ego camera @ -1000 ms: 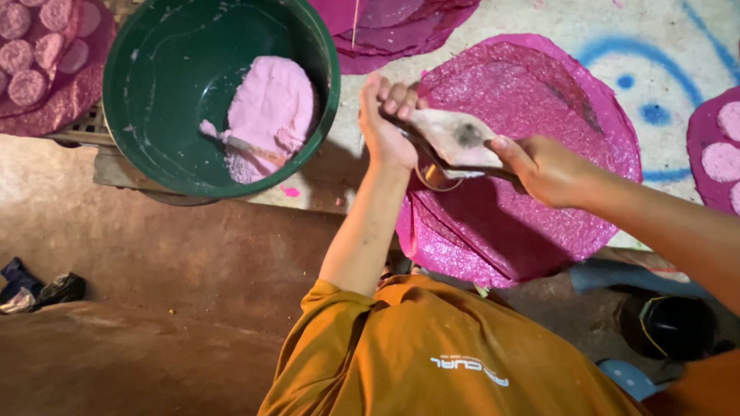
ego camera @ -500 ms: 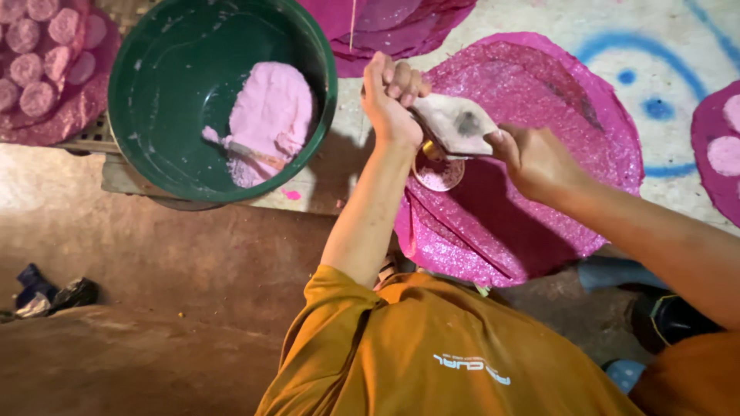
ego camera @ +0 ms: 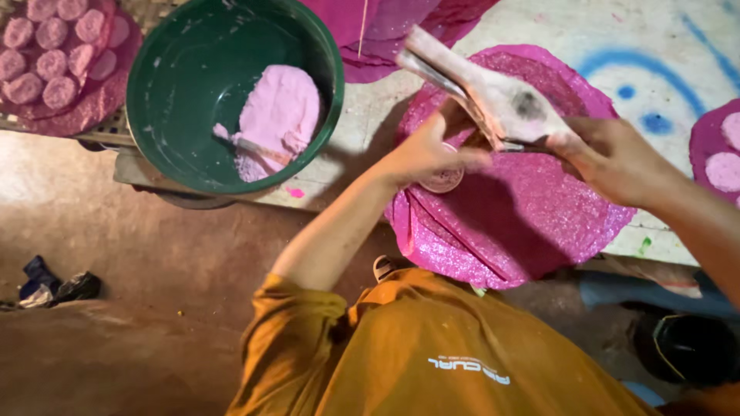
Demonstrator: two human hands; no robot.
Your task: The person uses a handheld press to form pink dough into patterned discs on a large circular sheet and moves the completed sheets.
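Paint-splashed counter: right hand grips a pale press over a small disc, angled to stamp. Left hand, fingers curled, steadies it on the pink mat (green basin of pink paste left).

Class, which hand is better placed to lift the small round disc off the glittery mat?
Probably the left hand: it lies right over the disc on the mat, while the right hand grips the tool.

Right hand grips pale press tool; left hand beneath, over pink mat.
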